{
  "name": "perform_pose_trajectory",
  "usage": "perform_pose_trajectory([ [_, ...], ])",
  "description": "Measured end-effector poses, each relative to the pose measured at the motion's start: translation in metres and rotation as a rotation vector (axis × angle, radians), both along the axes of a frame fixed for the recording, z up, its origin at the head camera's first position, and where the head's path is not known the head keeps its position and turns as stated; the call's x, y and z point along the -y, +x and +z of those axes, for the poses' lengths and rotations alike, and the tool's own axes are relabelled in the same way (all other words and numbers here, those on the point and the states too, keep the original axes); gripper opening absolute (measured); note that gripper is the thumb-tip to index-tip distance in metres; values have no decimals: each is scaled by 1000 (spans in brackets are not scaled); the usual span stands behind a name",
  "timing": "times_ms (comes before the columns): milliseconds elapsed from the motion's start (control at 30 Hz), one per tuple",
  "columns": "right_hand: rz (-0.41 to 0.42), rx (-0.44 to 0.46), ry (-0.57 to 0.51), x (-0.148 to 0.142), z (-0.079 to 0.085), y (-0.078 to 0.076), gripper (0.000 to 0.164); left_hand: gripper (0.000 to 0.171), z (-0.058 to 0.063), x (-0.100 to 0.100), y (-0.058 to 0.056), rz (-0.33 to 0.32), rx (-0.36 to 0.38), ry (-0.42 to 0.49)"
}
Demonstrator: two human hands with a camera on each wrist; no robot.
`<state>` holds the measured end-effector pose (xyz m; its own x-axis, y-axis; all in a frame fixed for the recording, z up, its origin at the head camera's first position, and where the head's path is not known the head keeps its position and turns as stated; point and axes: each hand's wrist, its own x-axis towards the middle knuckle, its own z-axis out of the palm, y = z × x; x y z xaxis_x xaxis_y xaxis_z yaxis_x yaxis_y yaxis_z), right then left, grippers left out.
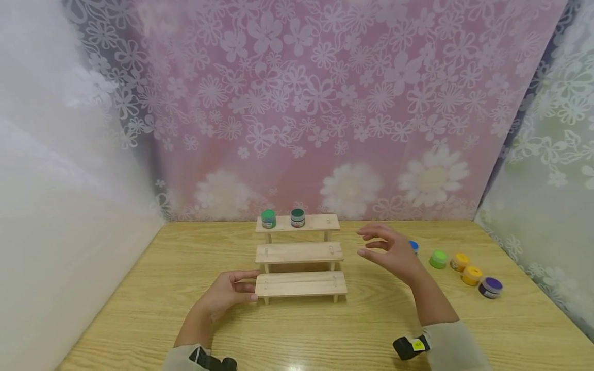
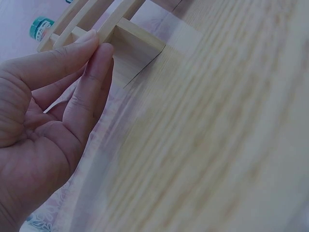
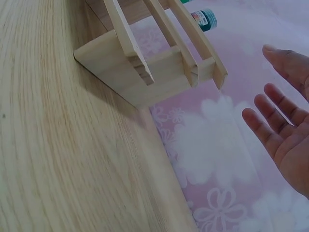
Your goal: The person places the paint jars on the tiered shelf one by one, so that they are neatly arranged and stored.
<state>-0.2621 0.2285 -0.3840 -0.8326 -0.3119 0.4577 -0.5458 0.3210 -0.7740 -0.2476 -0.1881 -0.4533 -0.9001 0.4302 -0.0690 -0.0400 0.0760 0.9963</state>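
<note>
The left grip (image 1: 227, 292) pinches the left end of the lowest board (image 1: 300, 286) of a three-tier wooden stand (image 1: 299, 252) — which lies directly right of that grip, long axis running left to right across the desk (image 1: 362, 335). The right grip (image 1: 390, 252) holds nothing, thumb and curved fingers apart, beyond the stand's right end. To its left, the green-lidded jar (image 1: 268, 219) and dark-green-lidded jar (image 1: 297, 218) sit on the top board (image 1: 317, 222); just right, partly hidden — and far nearer this grip than the left — is a blue-lidded jar (image 1: 413, 247), with lime-green (image 1: 438, 259), two yellow (image 1: 472, 275) and purple-lidded (image 1: 490, 287) jars farther right.

Blue jar (image 1: 414, 247) — partly hidden
</note>
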Motion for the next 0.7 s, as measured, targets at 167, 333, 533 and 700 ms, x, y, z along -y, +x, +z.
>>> perform_pose_trajectory([
  [167,-19,3,18,-12,-5,2,41,66,-1,1,-1,-5,-1,5],
  [333,-33,-18,22,-25,-9,5,42,66,-1,2,0,-13,-9,14],
  [533,-52,14,36,-45,-12,10,47,66,-1,1,0,-17,-7,8],
  [700,-73,52,57,-57,-14,14,50,67,-1,1,0,-18,-4,15],
])
